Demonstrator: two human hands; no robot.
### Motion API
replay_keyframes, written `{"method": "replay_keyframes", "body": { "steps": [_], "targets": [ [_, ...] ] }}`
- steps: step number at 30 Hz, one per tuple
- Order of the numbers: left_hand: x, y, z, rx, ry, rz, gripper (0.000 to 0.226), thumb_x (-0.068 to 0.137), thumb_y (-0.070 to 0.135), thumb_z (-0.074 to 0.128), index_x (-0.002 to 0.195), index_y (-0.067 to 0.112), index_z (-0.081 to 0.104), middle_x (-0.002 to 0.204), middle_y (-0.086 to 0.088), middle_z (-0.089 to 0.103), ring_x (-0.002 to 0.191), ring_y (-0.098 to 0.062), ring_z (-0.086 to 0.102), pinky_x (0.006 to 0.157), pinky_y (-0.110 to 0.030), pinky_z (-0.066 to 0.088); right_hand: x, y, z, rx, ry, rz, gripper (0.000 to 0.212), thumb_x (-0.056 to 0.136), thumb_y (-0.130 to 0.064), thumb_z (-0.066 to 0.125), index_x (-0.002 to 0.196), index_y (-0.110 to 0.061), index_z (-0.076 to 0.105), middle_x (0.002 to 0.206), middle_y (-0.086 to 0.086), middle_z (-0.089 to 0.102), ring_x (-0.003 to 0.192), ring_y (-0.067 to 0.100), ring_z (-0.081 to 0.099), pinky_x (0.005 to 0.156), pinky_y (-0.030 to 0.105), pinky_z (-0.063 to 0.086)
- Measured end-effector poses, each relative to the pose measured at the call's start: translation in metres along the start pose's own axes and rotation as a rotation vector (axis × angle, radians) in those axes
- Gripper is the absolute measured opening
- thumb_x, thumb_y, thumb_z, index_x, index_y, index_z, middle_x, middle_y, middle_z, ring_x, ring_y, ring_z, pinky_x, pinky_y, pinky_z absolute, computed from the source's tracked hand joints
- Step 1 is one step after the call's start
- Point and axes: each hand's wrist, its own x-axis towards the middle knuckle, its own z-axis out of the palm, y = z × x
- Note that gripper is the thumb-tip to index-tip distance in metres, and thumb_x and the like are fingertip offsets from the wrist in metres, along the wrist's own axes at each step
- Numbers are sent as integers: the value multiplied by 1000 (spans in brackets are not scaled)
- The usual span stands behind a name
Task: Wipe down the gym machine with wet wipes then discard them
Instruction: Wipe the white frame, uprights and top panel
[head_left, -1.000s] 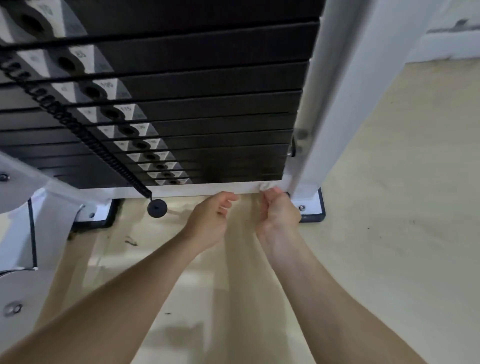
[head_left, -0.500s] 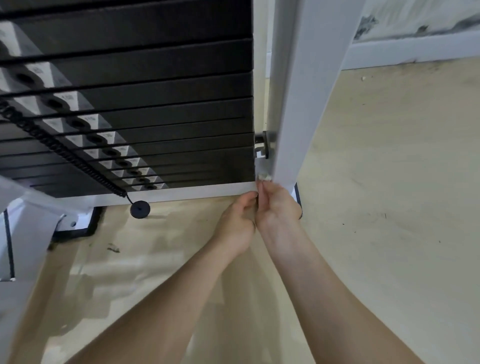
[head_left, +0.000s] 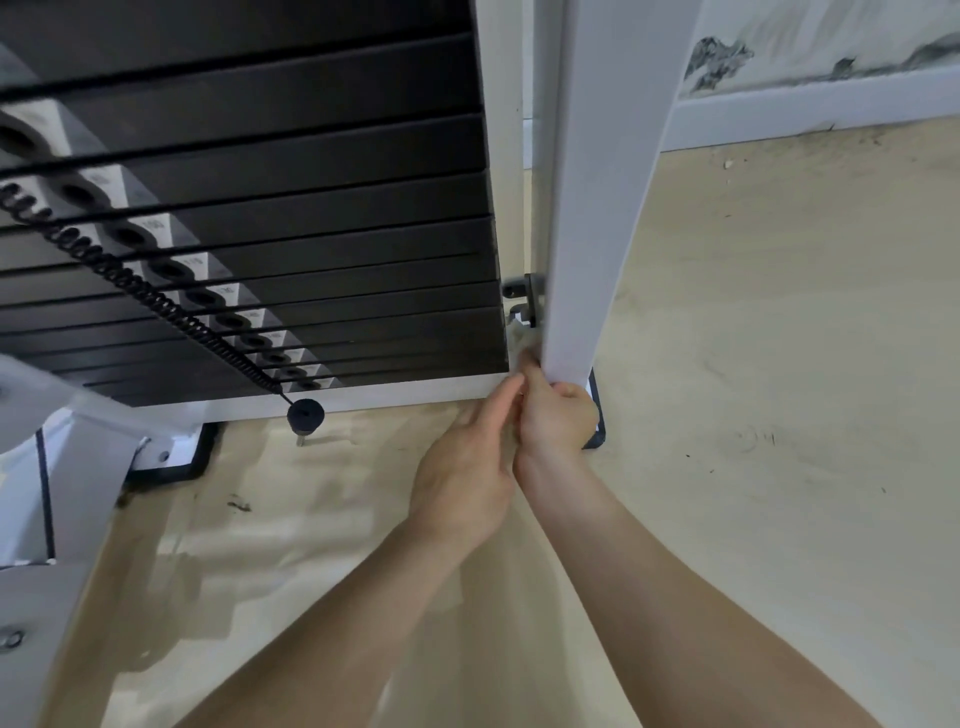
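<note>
A gym machine fills the upper left: a stack of black weight plates (head_left: 322, 249) inside a white frame, with a white upright post (head_left: 592, 197) at its right. My right hand (head_left: 553, 415) grips a crumpled white wet wipe (head_left: 521, 340) at the foot of that post, in the gap beside the plates. Most of the wipe is hidden by the fingers and the post. My left hand (head_left: 467, 467) lies against the right hand, its straight fingers touching it near the white base rail (head_left: 395, 397).
A black coiled cord (head_left: 135, 291) runs down across the plates to a round black selector pin knob (head_left: 305, 414). Black rubber feet sit under the frame at the left (head_left: 182, 462) and right (head_left: 597, 415). Beige floor (head_left: 779, 415) stretches right to a white skirting board (head_left: 831, 109).
The view has shifted right. My left hand has come across to meet the right one. My right hand has moved with the wipe from the base rail to the foot of the post.
</note>
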Motion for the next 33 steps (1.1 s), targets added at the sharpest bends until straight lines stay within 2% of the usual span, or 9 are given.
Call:
{"method": "replay_keyframes", "body": {
  "steps": [3,8,12,15,19,23,28,30,33],
  "targets": [
    [13,11,5,232,-164,-12,87,90,12,45,152,41,-9,141,-3,43,105,-27,56,72,-34,42,-1,1,-13,-5,-33,-23,25,79,-14,76,72,-11,52,61,3,65,51,16,59,51,23,51],
    [37,23,14,240,-125,-85,91,90,16,46,149,37,-19,110,-7,54,78,-26,51,63,-35,40,-4,-9,-41,-6,-150,-46,20,86,6,60,79,-9,50,66,8,59,46,12,56,45,21,46],
    [50,18,25,161,-108,-153,88,89,12,51,154,31,-6,89,-3,48,77,-24,52,61,-32,36,-5,-12,-59,-113,-210,-92,17,91,6,48,88,-8,56,82,7,64,59,15,62,60,28,55],
    [51,8,34,18,71,-104,77,87,10,54,153,32,20,94,-4,56,88,-24,58,70,-32,45,-8,-12,-65,-174,-282,-105,17,91,5,48,90,-6,60,83,8,65,59,11,62,57,21,53],
    [57,11,42,-448,360,-356,16,92,22,61,102,17,72,83,3,63,79,-17,60,64,-20,43,-7,-8,-64,-277,-274,-174,20,91,2,52,86,-11,66,88,5,68,74,14,64,70,27,56],
    [57,20,45,-1055,310,-567,10,90,18,68,85,23,75,79,10,72,72,-6,65,75,-22,54,4,-17,-62,-297,-370,-127,12,93,-13,60,92,-15,72,93,2,71,83,12,64,69,22,53],
    [57,-12,45,-584,-42,-488,16,89,14,57,80,24,65,84,0,70,86,-22,66,79,-35,55,24,-13,-49,-584,-491,-34,43,81,-39,77,86,3,71,79,10,69,70,16,60,66,23,48],
    [52,-16,43,-594,-121,-456,15,93,12,57,85,24,54,81,1,60,76,-17,58,67,-28,45,28,-7,-43,-586,-440,-49,32,85,-29,74,77,1,67,73,14,64,67,22,54,65,27,46],
    [41,-19,37,-780,-66,-448,16,92,11,65,96,18,50,71,1,54,54,-11,43,51,-22,35,29,-14,-49,-509,-429,-38,22,93,-17,61,76,-4,63,69,10,62,57,18,53,44,15,39]
  ]
}}
